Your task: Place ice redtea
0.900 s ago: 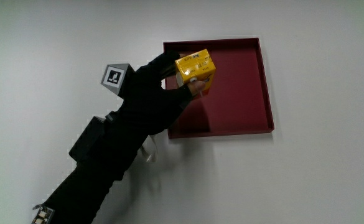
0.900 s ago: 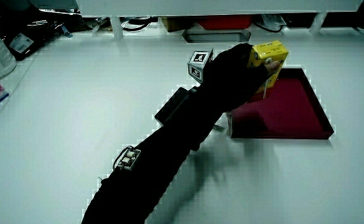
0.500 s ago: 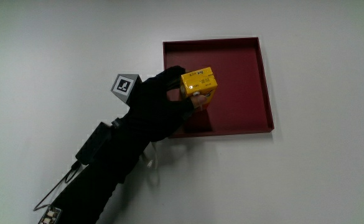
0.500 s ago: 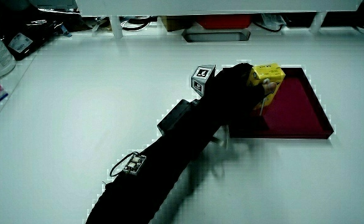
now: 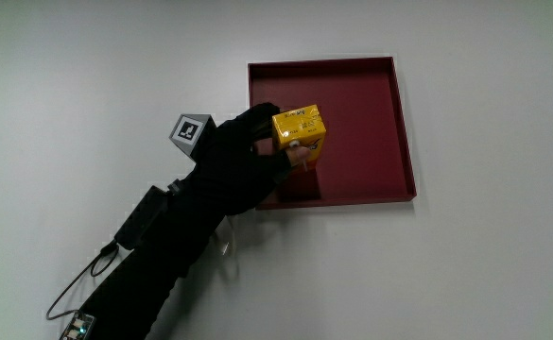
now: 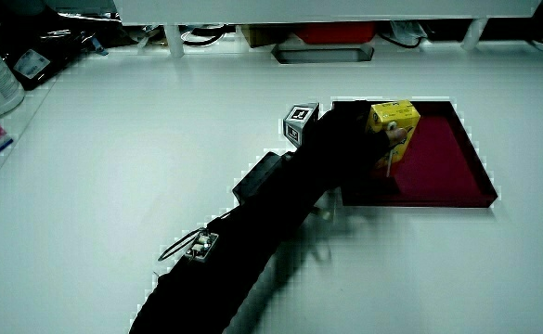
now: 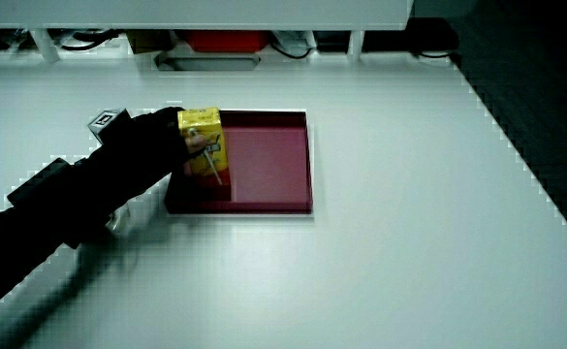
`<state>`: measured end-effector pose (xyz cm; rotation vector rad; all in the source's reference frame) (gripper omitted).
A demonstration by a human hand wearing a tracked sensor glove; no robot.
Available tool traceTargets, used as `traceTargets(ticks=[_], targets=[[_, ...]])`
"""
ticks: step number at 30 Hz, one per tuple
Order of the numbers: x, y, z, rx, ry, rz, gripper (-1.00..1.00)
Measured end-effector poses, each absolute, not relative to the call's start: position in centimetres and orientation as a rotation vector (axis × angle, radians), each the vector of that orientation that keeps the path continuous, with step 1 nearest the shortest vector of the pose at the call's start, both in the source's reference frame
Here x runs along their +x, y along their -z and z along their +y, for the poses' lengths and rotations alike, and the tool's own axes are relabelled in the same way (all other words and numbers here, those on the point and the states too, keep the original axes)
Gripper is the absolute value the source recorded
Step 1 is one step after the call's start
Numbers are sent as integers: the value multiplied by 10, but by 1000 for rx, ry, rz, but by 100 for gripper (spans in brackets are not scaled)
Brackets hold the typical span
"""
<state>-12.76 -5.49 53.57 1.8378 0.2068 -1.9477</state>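
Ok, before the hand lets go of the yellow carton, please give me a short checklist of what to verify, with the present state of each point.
1. Grip on carton: the hand holds the carton by its side. Ok.
2. Carton over tray: it is inside the rim of the tray, near the corner closest to the forearm. Ok.
3. Carton upright: it stands about vertical in both side views. Ok.
4. Base resting on the tray floor: contact is not clearly visible. Cannot tell.
5. Landing spot free: no other thing shows in the tray. Ok.
6. Clearance from the tray wall: the carton is close to the wall beside the hand. Cannot tell.
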Motion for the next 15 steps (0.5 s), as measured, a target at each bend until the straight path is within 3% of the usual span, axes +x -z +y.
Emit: traceTargets(ticks=[15], targets=[[-130,-542,-50,1783,1955,138,-61]])
